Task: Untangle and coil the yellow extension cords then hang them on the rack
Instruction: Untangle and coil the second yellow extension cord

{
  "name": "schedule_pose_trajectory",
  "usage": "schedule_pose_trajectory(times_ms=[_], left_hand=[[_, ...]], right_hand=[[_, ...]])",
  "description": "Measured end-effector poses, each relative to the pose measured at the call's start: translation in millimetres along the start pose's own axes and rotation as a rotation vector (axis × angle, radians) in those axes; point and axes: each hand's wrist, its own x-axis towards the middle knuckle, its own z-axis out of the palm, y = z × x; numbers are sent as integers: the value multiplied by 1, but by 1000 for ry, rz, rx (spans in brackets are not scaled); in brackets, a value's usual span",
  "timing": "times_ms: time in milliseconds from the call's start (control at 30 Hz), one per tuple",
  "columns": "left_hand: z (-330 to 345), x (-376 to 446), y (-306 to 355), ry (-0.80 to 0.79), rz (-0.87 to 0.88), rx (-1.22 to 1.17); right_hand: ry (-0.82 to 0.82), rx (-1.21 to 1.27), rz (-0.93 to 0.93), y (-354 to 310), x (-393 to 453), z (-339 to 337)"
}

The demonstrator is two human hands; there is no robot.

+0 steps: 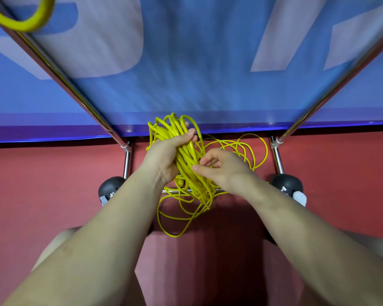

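The floor (42, 195) is a red carpet-like surface, and a blue banner (186, 74) with large pale lettering hangs behind a chrome rack (60, 69), which serves as the reference point here. The rack's two upright tubes slope down to black rounded feet (111, 186), one at each side, joined by a low crossbar just above the floor. Between the uprights, a bundle of yellow extension cord (181, 146) is held up in front of the banner's lower hem. The left hand (166, 153) grips the gathered loops, fingers curled round them. The right hand (217, 166), just beside it, pinches a strand with thumb and bent fingers. Loose loops trail over the crossbar and onto the floor. Another yellow cord (24, 23) hangs over the rack's left tube, high up.
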Motion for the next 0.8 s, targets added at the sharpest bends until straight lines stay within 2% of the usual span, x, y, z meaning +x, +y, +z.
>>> schedule_pose_trajectory(times_ms=[267,467,533,667,800], left_hand=[[1,1,2,80,112,16],[-8,7,10,118,144,-60],[-10,8,10,131,145,-57],[-11,7,12,145,156,26],[-8,4,11,119,139,81]], right_hand=[[-91,94,-31,-3,2,-16],[-189,-341,-71,8,2,-30],[-202,-380,-59,11,1,-33],[-72,-238,-136,6,3,-41],[21,89,-213,-6,3,-50]])
